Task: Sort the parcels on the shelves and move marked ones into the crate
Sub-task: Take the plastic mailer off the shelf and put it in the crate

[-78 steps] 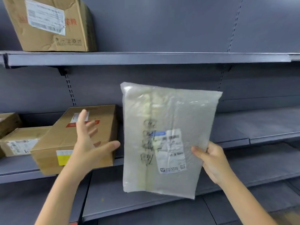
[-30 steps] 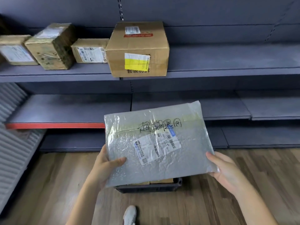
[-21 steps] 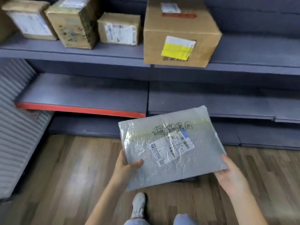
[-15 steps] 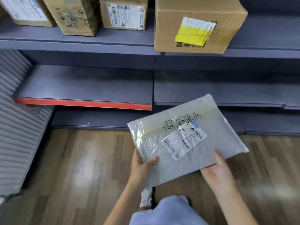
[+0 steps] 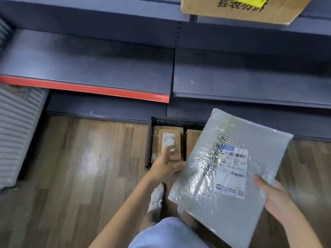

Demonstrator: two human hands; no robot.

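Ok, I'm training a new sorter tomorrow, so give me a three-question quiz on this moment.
1. True or false: the grey plastic parcel bears handwriting beside its printed label.
2. Which hand grips the parcel? A) left hand B) right hand C) both hands
3. Fill in: the black crate on the floor already holds brown ____.

Key: 1 true. 2 B: the right hand holds its lower corner, while the left hand is off it, blurred, over the crate. 3 boxes.
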